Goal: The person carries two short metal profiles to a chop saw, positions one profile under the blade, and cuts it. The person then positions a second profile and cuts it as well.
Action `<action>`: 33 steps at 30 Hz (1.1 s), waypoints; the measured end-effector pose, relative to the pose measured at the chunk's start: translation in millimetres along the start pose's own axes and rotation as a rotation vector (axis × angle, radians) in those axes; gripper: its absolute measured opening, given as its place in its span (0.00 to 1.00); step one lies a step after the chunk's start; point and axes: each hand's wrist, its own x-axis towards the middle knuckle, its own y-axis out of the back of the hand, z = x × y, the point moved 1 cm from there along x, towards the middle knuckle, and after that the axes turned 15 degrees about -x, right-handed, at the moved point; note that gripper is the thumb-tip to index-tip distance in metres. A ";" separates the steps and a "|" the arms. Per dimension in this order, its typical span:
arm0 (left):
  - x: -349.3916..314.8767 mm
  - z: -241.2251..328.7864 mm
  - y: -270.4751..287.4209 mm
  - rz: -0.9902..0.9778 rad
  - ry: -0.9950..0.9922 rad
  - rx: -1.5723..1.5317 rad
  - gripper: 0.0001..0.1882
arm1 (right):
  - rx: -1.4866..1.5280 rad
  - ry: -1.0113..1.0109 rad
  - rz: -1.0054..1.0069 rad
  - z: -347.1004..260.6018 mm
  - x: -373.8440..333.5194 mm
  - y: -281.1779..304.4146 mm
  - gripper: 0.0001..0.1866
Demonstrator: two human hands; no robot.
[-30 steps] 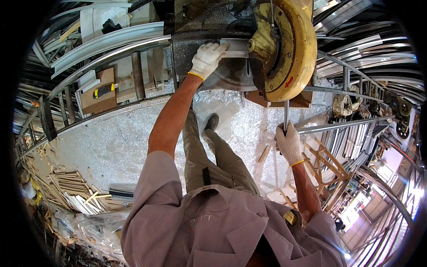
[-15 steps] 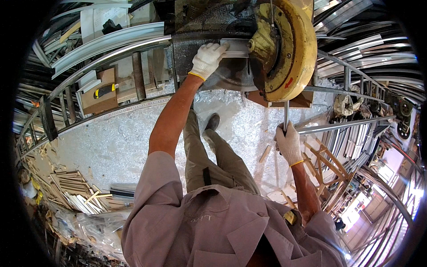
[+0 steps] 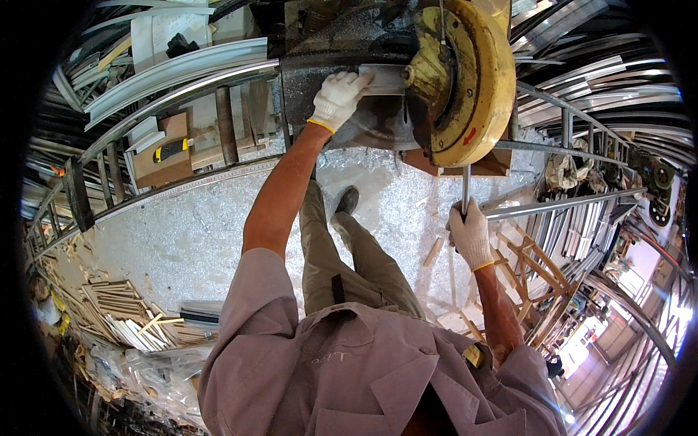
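My left hand point(image 3: 340, 97), in a white knit glove with a yellow cuff, grips the left end of a short silvery aluminium profile point(image 3: 384, 81) on the bed of a cut-off saw. The profile's right end reaches the saw's round yellow blade guard point(image 3: 474, 83), which hides the blade. Below the guard, my right hand point(image 3: 472, 237), gloved the same way, is closed around the saw's metal handle bar point(image 3: 466, 185). A slotted dark saw table point(image 3: 382, 120) lies under the profile.
A metal-framed rack on the left bears a long white profile point(image 3: 182, 73) and a yellow-and-black utility knife point(image 3: 171, 150) on cardboard. Many metal profiles point(image 3: 618, 94) fill the right. Wooden strips point(image 3: 120, 309) lie on the floor point(image 3: 189, 232) at lower left, a wooden frame point(image 3: 534, 263) at right.
The yellow guard and the handle bar have shifted very slightly to the left. Both hands keep their holds in nearly the same places.
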 end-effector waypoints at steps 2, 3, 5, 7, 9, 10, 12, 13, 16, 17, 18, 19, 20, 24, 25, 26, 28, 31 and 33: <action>1.0 1.6 0.3 0.006 -0.003 -0.004 0.22 | -0.005 0.002 0.000 0.5 0.2 -0.5 0.11; 1.0 1.6 0.2 0.008 -0.002 -0.004 0.22 | -0.008 0.004 0.000 0.5 0.0 -0.7 0.11; 1.4 1.7 0.1 0.014 -0.003 -0.003 0.22 | -0.012 0.006 0.005 0.6 0.2 -1.2 0.11; 1.8 1.5 -0.4 0.024 -0.010 -0.010 0.22 | -0.016 0.008 0.011 1.0 0.7 -1.7 0.11; 1.7 1.3 -0.3 0.030 -0.021 -0.014 0.22 | -0.021 0.007 0.014 2.0 1.4 -2.6 0.11; 1.2 1.2 0.0 0.031 -0.027 -0.014 0.22 | -0.023 0.004 0.011 2.5 1.9 -3.3 0.11; 0.9 0.8 0.3 0.031 -0.035 -0.011 0.22 | -0.025 0.000 0.008 3.3 2.5 -4.1 0.11; 1.3 0.4 0.4 0.029 -0.037 -0.006 0.22 | -0.022 -0.006 0.005 3.2 2.6 -4.3 0.11; 1.6 -0.4 0.4 0.034 -0.041 -0.010 0.22 | -0.017 -0.010 0.004 3.7 3.3 -5.5 0.11; 1.4 -0.7 0.7 0.038 -0.042 -0.013 0.23 | -0.017 -0.001 0.008 5.4 4.2 -6.8 0.11; 2.0 0.2 0.9 0.024 -0.031 -0.016 0.22 | -0.018 0.006 0.013 6.8 4.7 -7.2 0.11; 2.0 1.2 1.3 0.009 -0.019 -0.019 0.22 | -0.021 0.003 0.015 7.0 5.0 -7.2 0.11; 2.3 2.1 1.7 -0.005 -0.007 -0.022 0.22 | -0.023 0.000 0.017 7.0 5.6 -7.3 0.11; 1.6 3.1 2.9 -0.002 -0.003 -0.024 0.21 | -0.052 0.032 0.042 4.6 5.3 -7.4 0.12; 1.3 2.4 2.6 0.007 -0.010 -0.028 0.21 | -0.048 0.030 0.042 4.7 5.3 -8.0 0.12; 0.9 1.7 2.3 0.017 -0.016 -0.031 0.21 | -0.044 0.028 0.041 5.4 5.3 -9.0 0.12; 0.8 1.2 1.5 0.014 -0.018 -0.026 0.21 | -0.044 0.025 0.041 5.4 5.9 -9.8 0.12; 0.5 0.6 0.8 0.009 -0.020 -0.029 0.21 | -0.048 0.027 0.045 5.0 6.5 -9.8 0.12; -0.1 -0.7 0.5 0.005 -0.019 -0.033 0.21 | -0.041 0.035 0.053 7.2 7.1 -11.7 0.12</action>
